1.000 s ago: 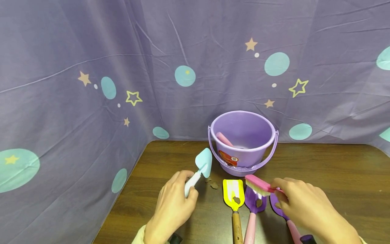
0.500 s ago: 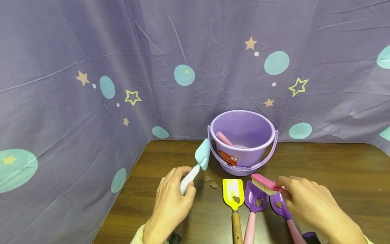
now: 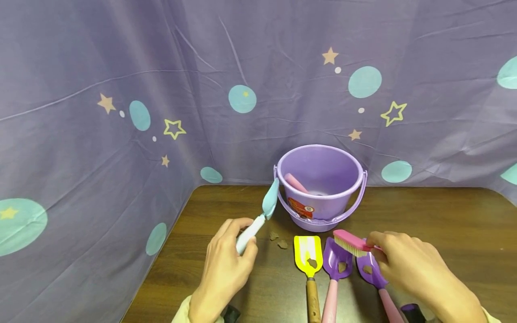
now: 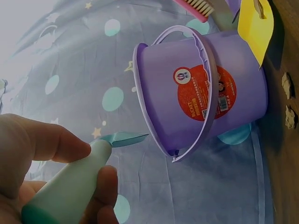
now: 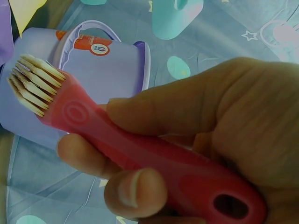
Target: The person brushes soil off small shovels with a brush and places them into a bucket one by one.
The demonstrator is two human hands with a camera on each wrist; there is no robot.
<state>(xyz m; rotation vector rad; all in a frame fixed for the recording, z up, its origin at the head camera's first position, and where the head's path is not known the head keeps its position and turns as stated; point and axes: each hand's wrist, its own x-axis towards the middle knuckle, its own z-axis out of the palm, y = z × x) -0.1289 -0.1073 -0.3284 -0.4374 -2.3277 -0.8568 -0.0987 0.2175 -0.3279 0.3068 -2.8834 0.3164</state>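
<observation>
My left hand (image 3: 228, 262) grips the pale handle of a light blue toy trowel (image 3: 270, 198), its blade pointing up beside the bucket's left rim. In the left wrist view, thumb and fingers wrap the trowel handle (image 4: 70, 186). My right hand (image 3: 416, 269) pinches a pink brush (image 3: 349, 241) with cream bristles, held above two purple shovels. The right wrist view shows the brush handle (image 5: 154, 158) between thumb and fingers. A yellow shovel (image 3: 308, 251), a purple shovel (image 3: 336, 258) and another purple shovel (image 3: 373, 273) lie side by side, each with a brown flake on its blade.
A lilac bucket (image 3: 323, 206) with a pink-handled thing (image 3: 295, 183) inside stands at the back. Two brown flakes (image 3: 278, 241) lie on the wooden table (image 3: 436, 224), left of the yellow shovel. A patterned curtain (image 3: 282, 58) hangs behind and to the left.
The trowel's blade has risen and turned edge-on as my left hand shifted slightly left. My right hand and the brush have moved a little to the right.
</observation>
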